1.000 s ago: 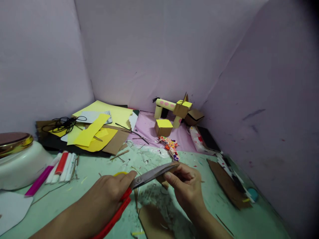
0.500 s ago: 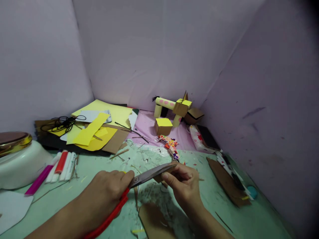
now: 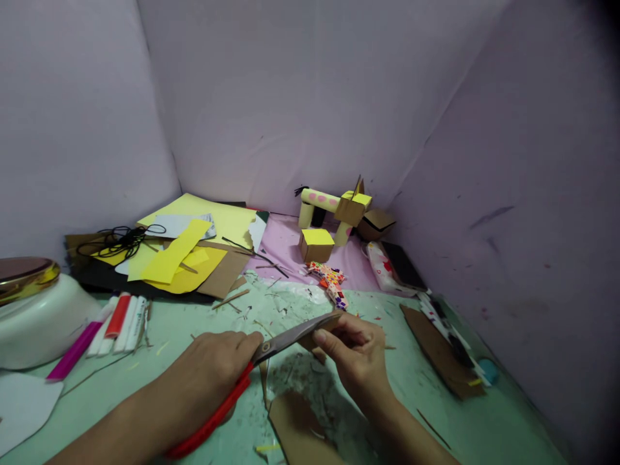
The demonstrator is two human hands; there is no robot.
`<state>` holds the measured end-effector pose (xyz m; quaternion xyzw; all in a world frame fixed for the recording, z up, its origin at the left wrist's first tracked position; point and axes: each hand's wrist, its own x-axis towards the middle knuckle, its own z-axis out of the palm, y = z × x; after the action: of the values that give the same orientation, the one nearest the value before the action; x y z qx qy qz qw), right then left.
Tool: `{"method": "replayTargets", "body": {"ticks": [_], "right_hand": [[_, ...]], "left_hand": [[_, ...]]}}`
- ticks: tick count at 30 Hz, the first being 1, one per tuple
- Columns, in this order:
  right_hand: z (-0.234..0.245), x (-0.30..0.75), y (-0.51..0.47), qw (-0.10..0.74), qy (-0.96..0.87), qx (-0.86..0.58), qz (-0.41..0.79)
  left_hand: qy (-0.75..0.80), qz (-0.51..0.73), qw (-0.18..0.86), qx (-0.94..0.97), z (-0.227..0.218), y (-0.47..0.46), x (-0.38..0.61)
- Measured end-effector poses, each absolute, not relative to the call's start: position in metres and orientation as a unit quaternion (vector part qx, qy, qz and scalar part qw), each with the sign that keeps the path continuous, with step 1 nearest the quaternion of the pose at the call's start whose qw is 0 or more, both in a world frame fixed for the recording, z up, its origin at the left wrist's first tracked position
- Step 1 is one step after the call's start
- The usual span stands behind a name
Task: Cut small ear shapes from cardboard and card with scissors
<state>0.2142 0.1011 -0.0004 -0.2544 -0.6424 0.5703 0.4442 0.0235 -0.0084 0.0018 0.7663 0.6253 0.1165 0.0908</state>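
My left hand [image 3: 217,365] is closed round the red handles of a pair of scissors [image 3: 285,339], whose grey blades point right and slightly up. At the blade tips my right hand [image 3: 361,349] pinches a small piece of brown cardboard [image 3: 307,342], partly hidden by the blades and fingers. The blades lie against that piece and look nearly together. Below the hands, a larger rounded cardboard sheet [image 3: 300,429] lies on the green tabletop, with a thin strip beside it.
Yellow paper [image 3: 179,255], cardboard and black cord [image 3: 121,242] are heaped at back left. Markers [image 3: 119,323] lie near a white round container [image 3: 39,323]. A yellow-topped box [image 3: 316,245] and spotted paper animal [image 3: 334,203] stand at the back. A cardboard piece [image 3: 436,349] lies right.
The scissor blades have drawn closer together on the cardboard piece. Both hands stay in almost the same place, and the whole view has shifted very slightly.
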Motion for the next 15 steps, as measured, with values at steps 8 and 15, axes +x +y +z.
{"method": "replayTargets", "body": {"ticks": [8,15], "right_hand": [[0.000,0.210,0.095,0.417,-0.698,-0.247,0.527],[0.000,0.211,0.092,0.411,-0.704,-0.249,0.523]], "left_hand": [[0.636,0.114,0.139,0.750,0.012,-0.010,0.030],[0.655,0.062,0.101,0.746,0.013,-0.013,0.034]]}}
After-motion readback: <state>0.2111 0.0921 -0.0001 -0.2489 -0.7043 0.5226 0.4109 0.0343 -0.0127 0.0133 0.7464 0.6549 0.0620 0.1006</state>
